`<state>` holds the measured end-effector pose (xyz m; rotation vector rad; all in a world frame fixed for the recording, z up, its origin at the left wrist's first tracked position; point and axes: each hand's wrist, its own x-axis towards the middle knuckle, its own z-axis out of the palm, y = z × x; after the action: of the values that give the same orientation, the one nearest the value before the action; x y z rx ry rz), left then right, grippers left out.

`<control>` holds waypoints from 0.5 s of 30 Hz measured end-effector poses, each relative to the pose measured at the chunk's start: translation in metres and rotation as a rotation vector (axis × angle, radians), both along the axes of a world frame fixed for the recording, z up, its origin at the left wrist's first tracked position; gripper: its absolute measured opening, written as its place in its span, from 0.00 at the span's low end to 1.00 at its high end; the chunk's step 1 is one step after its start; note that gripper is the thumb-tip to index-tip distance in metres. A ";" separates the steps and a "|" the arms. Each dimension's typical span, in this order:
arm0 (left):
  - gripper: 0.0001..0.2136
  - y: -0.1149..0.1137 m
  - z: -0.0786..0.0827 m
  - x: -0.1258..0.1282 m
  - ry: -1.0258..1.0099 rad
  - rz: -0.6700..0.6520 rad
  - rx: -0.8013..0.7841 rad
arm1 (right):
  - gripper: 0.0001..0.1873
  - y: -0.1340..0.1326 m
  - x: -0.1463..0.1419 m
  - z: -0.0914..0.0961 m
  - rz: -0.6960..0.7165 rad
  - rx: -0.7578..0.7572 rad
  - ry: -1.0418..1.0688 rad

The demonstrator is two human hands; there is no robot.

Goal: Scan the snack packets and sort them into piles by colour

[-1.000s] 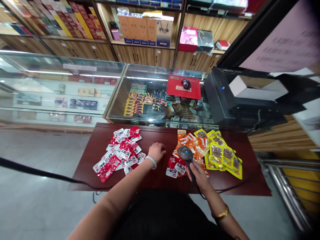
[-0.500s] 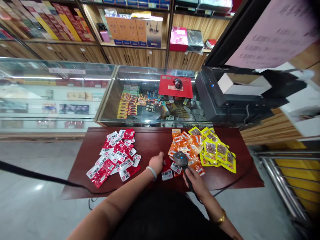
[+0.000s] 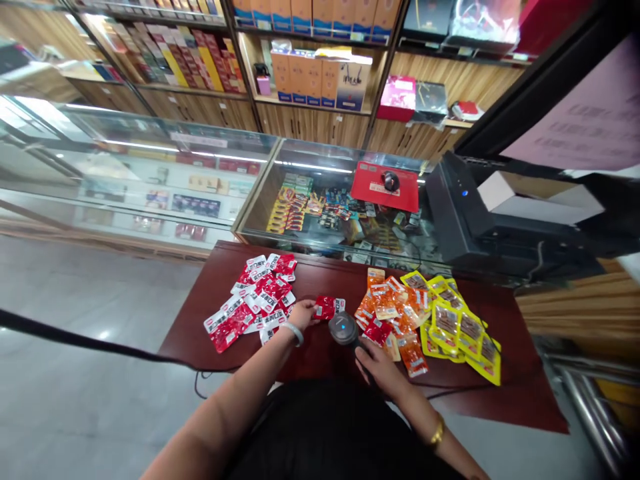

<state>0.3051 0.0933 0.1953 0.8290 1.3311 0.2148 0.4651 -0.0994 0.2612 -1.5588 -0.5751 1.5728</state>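
The left hand (image 3: pixel 303 315)'s grip pinched a red packet (image 3: pixel 327 307) by its end near the counter (image 3: pixel 325 277)'s middle, the right hand (image 3: pixel 377 365)'s grip wrapped round a scanner (image 3: pixel 344 328) just beside it, with red-and-white packets (image 3: pixel 270 288) toward the counter's left edge and orange packets (image 3: pixel 387 300), then yellow packets (image 3: pixel 445 317), toward its right.

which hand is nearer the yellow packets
Right. The right hand, holding the scanner, is left of the yellow packets; the left hand is farther left, holding a red packet.

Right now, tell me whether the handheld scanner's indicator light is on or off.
On: the scanner, held in the right hand, shows a small blue glow on its head.
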 end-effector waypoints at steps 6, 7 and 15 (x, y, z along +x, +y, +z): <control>0.07 -0.005 -0.002 -0.010 -0.092 0.122 0.030 | 0.32 0.018 -0.010 -0.001 0.127 0.011 -0.010; 0.07 -0.005 -0.003 -0.011 -0.089 0.131 0.041 | 0.32 0.021 -0.012 -0.001 0.140 0.009 -0.003; 0.05 0.017 0.008 -0.035 -0.108 0.200 0.122 | 0.32 0.027 -0.017 -0.002 0.202 0.016 -0.025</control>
<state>0.2698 0.1105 0.2035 0.7748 1.3085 0.4963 0.4485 -0.0724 0.2591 -1.5497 -0.7777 1.6954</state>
